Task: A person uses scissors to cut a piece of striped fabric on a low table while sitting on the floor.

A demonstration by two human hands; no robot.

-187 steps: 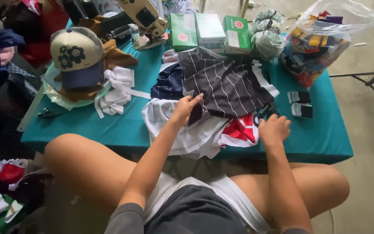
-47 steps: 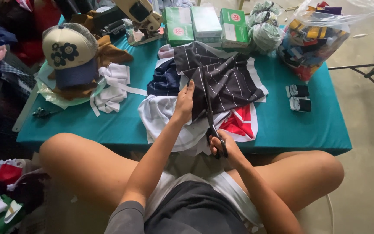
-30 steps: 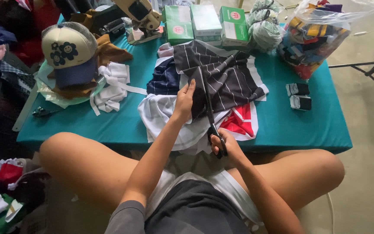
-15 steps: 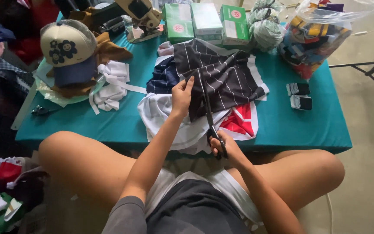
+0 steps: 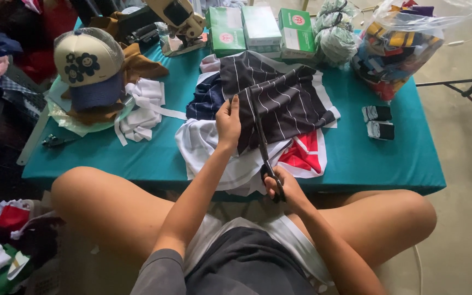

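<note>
Now the right hand (image 5: 282,186) is closing its fingers through the handles of the black scissors (image 5: 266,153), gripping them low at the table's near edge, while the left hand (image 5: 228,121) is pinching the edge of the dark striped fabric (image 5: 285,98) and holding it taut. Compared with a second ago, the blades are reaching further up into the cloth, so the cut appears to be advancing along the stripe. The fabric is lying on top of white and red garments (image 5: 301,155) in the middle of the teal table (image 5: 356,164). Around it, white cloth strips (image 5: 143,109) and a cream cap (image 5: 86,57) are sitting to the left, green boxes (image 5: 260,30) behind, a clear bag of coloured pieces (image 5: 400,43) far right. The layered garments underneath may be getting in the blades' way.
</note>
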